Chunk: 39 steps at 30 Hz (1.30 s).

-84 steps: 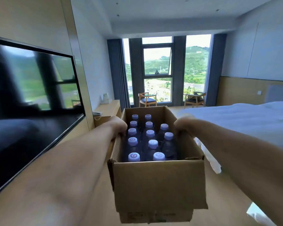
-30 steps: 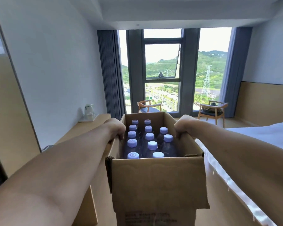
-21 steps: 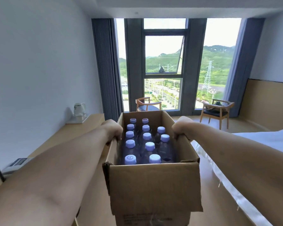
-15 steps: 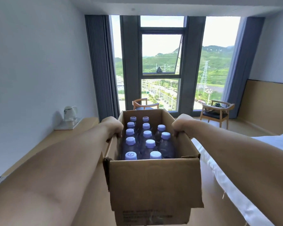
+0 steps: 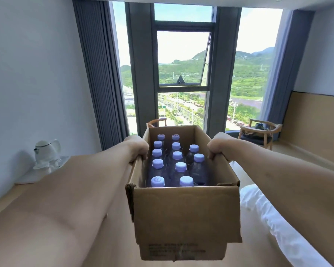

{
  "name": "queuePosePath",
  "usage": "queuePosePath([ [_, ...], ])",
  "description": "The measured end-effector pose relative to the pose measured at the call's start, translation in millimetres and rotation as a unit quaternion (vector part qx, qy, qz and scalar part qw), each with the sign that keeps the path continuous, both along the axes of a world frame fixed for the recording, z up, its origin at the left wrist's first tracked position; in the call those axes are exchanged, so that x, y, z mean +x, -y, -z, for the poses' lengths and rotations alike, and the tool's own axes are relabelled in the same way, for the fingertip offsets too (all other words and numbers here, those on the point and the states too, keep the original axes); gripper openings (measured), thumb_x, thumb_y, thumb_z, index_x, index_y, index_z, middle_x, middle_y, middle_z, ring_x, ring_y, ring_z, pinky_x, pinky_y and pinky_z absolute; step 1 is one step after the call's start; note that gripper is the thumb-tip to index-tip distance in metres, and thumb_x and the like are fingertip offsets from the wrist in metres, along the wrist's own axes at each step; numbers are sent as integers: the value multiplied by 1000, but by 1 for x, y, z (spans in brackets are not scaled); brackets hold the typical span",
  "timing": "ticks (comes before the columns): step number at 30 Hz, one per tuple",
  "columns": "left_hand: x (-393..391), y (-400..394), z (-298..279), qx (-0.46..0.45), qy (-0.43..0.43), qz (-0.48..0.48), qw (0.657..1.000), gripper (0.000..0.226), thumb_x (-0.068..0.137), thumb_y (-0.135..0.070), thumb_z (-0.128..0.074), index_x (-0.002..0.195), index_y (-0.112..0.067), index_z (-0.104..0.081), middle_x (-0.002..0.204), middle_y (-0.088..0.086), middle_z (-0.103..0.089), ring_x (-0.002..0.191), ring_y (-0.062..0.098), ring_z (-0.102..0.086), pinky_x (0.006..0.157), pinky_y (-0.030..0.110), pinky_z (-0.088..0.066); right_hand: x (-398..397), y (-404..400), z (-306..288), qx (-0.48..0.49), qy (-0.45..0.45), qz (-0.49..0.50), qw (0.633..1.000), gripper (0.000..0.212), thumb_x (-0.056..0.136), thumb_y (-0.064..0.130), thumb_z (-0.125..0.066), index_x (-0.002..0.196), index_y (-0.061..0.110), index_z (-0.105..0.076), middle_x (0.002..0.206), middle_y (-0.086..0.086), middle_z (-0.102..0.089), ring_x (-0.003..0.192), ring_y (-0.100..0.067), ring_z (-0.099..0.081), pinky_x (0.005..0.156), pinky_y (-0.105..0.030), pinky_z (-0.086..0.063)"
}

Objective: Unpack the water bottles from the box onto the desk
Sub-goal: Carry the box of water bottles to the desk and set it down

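Observation:
An open cardboard box [image 5: 185, 214] hangs in the air in front of me, carried between both hands. My left hand [image 5: 137, 148] grips its left wall near the top, fingers curled over the rim. My right hand [image 5: 217, 145] grips the right wall the same way. Inside stand several water bottles [image 5: 178, 166] with lilac caps, in rows; the right row is shorter. The wooden desk [image 5: 71, 166] runs along the left wall, below and left of the box, partly hidden by my left forearm.
A white kettle on a white tray [image 5: 45, 153] stands on the desk against the wall. A bed with white sheets [image 5: 281, 228] lies on the right. Two wooden chairs [image 5: 258, 134] stand by the tall window and grey curtains ahead.
I have walked forward with the box past the wall television. The desk and kettle have come much nearer on the left. Both hands keep the same grip.

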<state>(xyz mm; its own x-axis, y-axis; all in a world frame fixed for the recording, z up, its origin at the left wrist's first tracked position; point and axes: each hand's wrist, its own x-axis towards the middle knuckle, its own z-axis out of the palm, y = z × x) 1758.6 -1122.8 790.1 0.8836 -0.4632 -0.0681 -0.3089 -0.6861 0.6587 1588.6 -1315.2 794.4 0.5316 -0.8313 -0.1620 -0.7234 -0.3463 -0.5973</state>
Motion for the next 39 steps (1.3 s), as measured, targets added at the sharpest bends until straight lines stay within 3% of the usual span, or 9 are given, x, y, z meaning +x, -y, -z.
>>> queuePosePath([
  [7, 116, 92, -3, -3, 5, -39, 999, 27, 66, -2, -77, 91, 0, -69, 93, 15, -68, 72, 26, -65, 49, 26, -47, 127, 97, -6, -18, 18, -31, 999, 17, 70, 2, -73, 84, 2, -64, 75, -17, -67, 56, -31, -66, 36, -29, -49],
  [12, 198, 164, 17, -25, 3, -79, 997, 30, 67, 2, -76, 95, 2, -68, 99, 18, -68, 83, 32, -68, 70, 35, -58, 222, 177, 10, -25, 17, -64, 998, 16, 70, 2, -74, 80, 3, -61, 75, -17, -67, 57, -32, -66, 37, -27, -49],
  [14, 228, 189, 30, -29, -14, -98, 995, 33, 67, 5, -75, 99, 3, -66, 101, 20, -66, 85, 35, -67, 72, 41, -59, 259, 204, 15, -27, 7, -83, 996, 16, 71, 2, -72, 82, 3, -61, 78, -17, -67, 60, -32, -66, 42, -27, -49],
  [18, 283, 227, 50, -44, -35, -141, 988, 24, 66, 7, -74, 86, -1, -64, 89, 18, -65, 75, 32, -65, 59, 35, -55, 329, 250, 22, -39, -4, -120, 992, 21, 74, 3, -70, 94, 4, -63, 83, -16, -68, 61, -28, -63, 47, -24, -46],
  [22, 325, 245, 70, -38, -59, -176, 982, 16, 67, 6, -73, 79, -1, -64, 72, 14, -62, 63, 28, -62, 47, 29, -48, 392, 276, 41, -52, -27, -146, 988, 8, 81, 6, -67, 85, 3, -61, 74, -15, -65, 54, -26, -62, 40, -21, -42],
  [27, 366, 234, 117, -15, -72, -234, 969, 18, 63, 2, -72, 78, -3, -64, 74, 12, -63, 63, 27, -63, 39, 21, -40, 465, 276, 87, -58, -70, -200, 976, 12, 82, 6, -69, 84, 5, -58, 76, -17, -65, 56, -30, -64, 34, -24, -44],
  [34, 402, 172, 227, 32, -155, -345, 925, 16, 66, -3, -72, 73, -6, -59, 73, 10, -61, 62, 25, -60, 47, 23, -45, 549, 222, 198, -43, -128, -281, 950, 4, 72, 1, -63, 72, 3, -60, 68, -17, -64, 48, -30, -63, 32, -26, -46],
  [37, 404, 135, 283, 54, -214, -385, 896, 17, 70, -1, -70, 86, -3, -65, 77, 10, -61, 66, 26, -60, 40, 22, -38, 577, 186, 260, -48, -165, -321, 931, 2, 70, 5, -58, 72, 6, -58, 71, -14, -64, 50, -28, -61, 35, -24, -45],
  [39, 402, 109, 321, 55, -246, -416, 874, 23, 73, -1, -67, 96, -1, -67, 91, 13, -65, 79, 30, -64, 48, 27, -45, 591, 160, 300, -40, -183, -351, 918, 5, 69, 7, -56, 72, 6, -60, 68, -12, -63, 50, -28, -61, 33, -20, -42],
])
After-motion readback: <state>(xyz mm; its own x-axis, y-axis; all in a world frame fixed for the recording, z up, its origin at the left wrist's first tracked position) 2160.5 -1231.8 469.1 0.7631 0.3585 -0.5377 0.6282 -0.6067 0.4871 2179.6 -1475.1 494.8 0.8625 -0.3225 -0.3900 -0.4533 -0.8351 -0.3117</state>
